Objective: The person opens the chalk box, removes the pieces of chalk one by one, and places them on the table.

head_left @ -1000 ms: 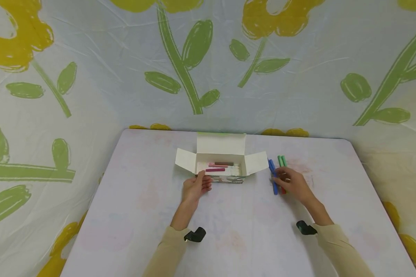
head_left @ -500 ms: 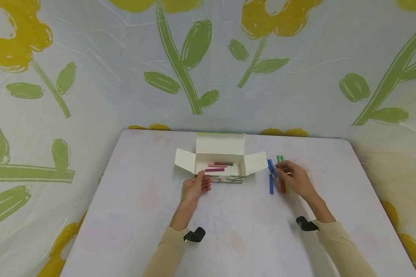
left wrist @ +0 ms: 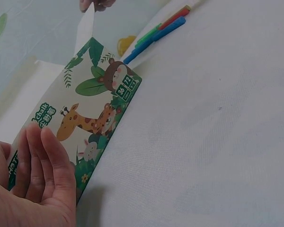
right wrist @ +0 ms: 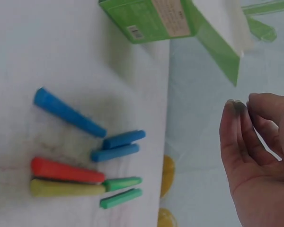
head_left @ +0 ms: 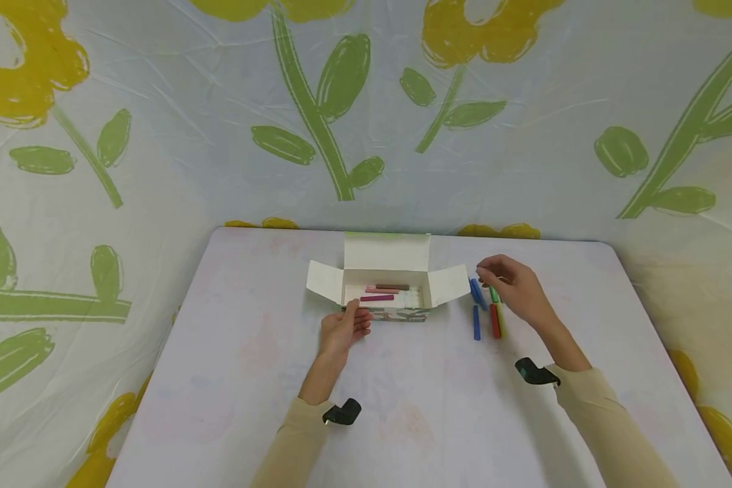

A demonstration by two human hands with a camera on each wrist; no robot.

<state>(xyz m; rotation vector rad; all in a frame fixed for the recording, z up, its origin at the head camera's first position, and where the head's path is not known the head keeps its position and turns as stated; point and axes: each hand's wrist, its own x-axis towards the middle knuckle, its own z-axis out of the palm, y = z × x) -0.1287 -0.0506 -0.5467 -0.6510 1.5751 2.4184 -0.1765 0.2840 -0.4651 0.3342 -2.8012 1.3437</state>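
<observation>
An open chalk box [head_left: 385,315] with animal pictures stands at the table's back. Inside lie a purple chalk stick [head_left: 377,298], pink and brown ones, and white ones. My left hand [head_left: 339,332] holds the box's front wall, thumb at the rim and fingers along the printed face [left wrist: 90,118]. Right of the box, my right hand [head_left: 515,288] hovers over loose chalk, its fingertips drawn close together with nothing seen between them. Below it lie a blue stick [right wrist: 68,111], two more blue [right wrist: 116,152], a red [right wrist: 66,170], a yellow [right wrist: 68,187] and two green [right wrist: 120,197].
The box's right flap [head_left: 449,285] sticks out toward the loose chalk, and its left flap [head_left: 326,279] spreads the other way. Behind the table [head_left: 268,393] hangs a flower-printed sheet [head_left: 219,81] close to the back edge.
My right hand has let go of the blue chalk and risen toward the back, leaving one blue stick lying nearer the front. My left hand stays at the box.
</observation>
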